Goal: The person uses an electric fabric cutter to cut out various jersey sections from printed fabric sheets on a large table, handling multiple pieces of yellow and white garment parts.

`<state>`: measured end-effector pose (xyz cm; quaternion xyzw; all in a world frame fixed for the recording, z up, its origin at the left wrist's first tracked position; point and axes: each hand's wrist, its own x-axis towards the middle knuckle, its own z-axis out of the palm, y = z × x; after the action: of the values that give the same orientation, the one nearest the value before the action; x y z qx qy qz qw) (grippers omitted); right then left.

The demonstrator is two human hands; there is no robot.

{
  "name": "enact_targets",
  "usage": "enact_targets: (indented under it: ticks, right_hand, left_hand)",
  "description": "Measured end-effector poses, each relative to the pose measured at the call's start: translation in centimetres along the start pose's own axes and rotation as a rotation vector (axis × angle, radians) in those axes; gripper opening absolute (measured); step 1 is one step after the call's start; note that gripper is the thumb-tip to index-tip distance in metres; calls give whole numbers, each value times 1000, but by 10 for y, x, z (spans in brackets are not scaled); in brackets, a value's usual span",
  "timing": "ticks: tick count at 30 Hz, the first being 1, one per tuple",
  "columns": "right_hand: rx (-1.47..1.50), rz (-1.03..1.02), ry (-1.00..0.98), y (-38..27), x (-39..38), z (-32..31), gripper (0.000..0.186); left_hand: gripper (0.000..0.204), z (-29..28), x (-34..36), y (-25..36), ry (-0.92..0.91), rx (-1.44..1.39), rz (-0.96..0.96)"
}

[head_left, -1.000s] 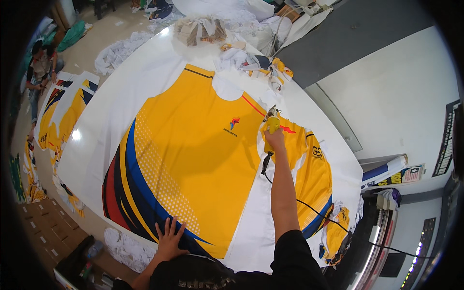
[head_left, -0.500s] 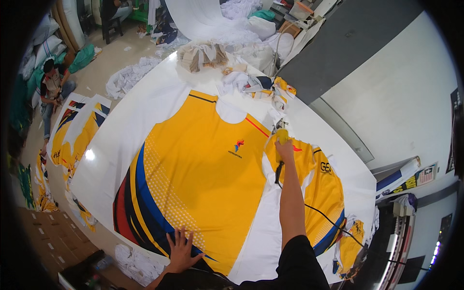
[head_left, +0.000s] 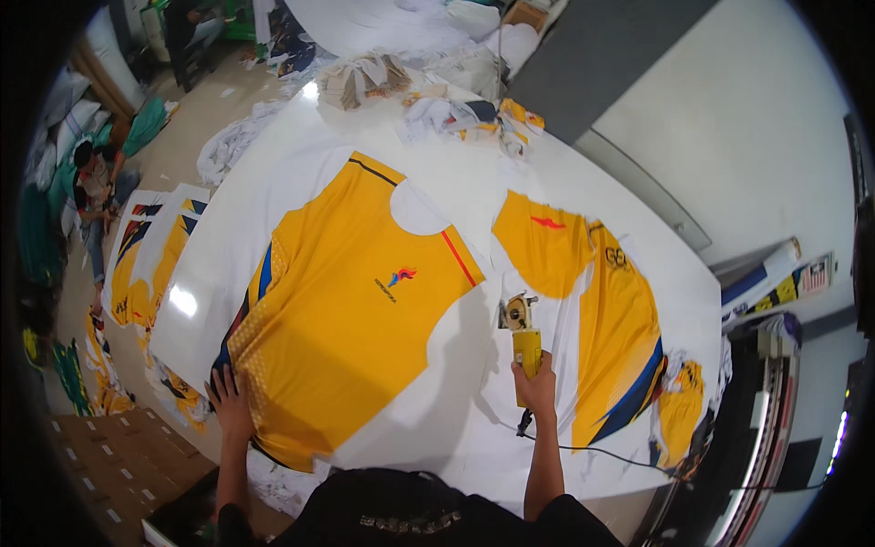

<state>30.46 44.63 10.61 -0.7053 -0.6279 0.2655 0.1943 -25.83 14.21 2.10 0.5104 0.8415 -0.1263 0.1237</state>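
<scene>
My right hand (head_left: 540,385) grips a yellow handheld electric fabric cutter (head_left: 527,351), its round metal head pointing away from me over white cloth. A black cord trails from its back end to the right. Left of it lies a yellow jersey panel (head_left: 355,310) with a small flame-like emblem, a red shoulder line and a dark one. My left hand (head_left: 231,406) rests on that panel's near left edge, fingers stretched out, where the dark and blue stripes are bunched in folds. Right of the cutter are a smaller yellow piece (head_left: 542,246) and another yellow panel (head_left: 620,337) with a blue hem.
Paper-like scraps (head_left: 365,80) and cloth offcuts (head_left: 465,118) are heaped at the white table's (head_left: 447,374) far end. More yellow offcuts (head_left: 682,415) hang at its right edge. Cardboard boxes (head_left: 118,465) stand at lower left. A person (head_left: 100,187) sits on the floor at far left.
My right hand has drawn the cutter back toward me from the far shoulder area. The large panel has shifted left with my left hand, wrinkling and leaving a white gap beside the right pieces.
</scene>
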Motion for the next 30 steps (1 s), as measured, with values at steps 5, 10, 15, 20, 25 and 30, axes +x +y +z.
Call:
enact_targets:
  ticks: [5,10,15,20,25,30]
  right_hand:
    - [-67,28,-73,16,-99,9,63]
    - [-152,37,-92,22,-165,24,63]
    - [-185,35,-124,28,-233,27,62]
    - [-146,64,-180,20,-297,42,62]
    - [-130,55,-230,2,-309,62,55]
    - [-166,-8,-205,-12,-275,76,54]
  left_hand:
    - [115,-7,60,114,221,-313,250]
    - [139,-8,58,211,-60,-267,318]
    - [146,-15,9,103,-173,-170,318]
    - [151,-3,-19,39,-150,-108,262]
    - [151,6,-12,65,-102,-297,331]
    - [151,5,-7,72,-205,-306,283]
